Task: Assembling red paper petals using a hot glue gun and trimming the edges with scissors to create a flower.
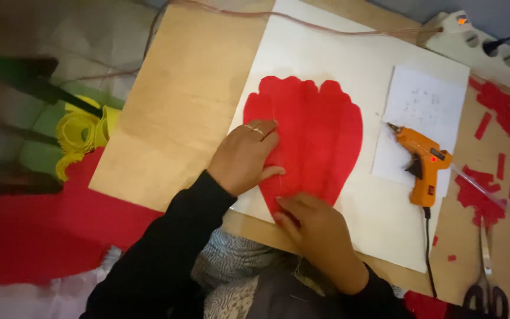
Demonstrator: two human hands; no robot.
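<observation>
On the wooden counter [178,106] lies a large white sheet [379,218], and upon it a red heart-shaped piece of crepe paper [320,136] with a scalloped upper edge, its tip pointing toward the person. Left hand [244,156] rests flat on the left lobe of the red paper, fingers [267,131] together and extended, pressing down; rings show on two fingers. Right hand [314,227] sits at the lower tip of the red paper, fingers [287,207] curled close together at the paper's edge; whether they pinch it or merely press on it cannot be told. Both forearms wear black sleeves.

Right of the red paper, an orange glue gun [423,165] lies on a smaller white sheet [423,100], its cord running toward the near edge. Red paper scraps [500,112] are scattered at the far right, with scissors [485,277] lying just below them. A white power strip [479,41] sits at the far edge. Left of the counter, yellow paper rolls [81,133] and a broad red sheet [36,236] are visible, blurred.
</observation>
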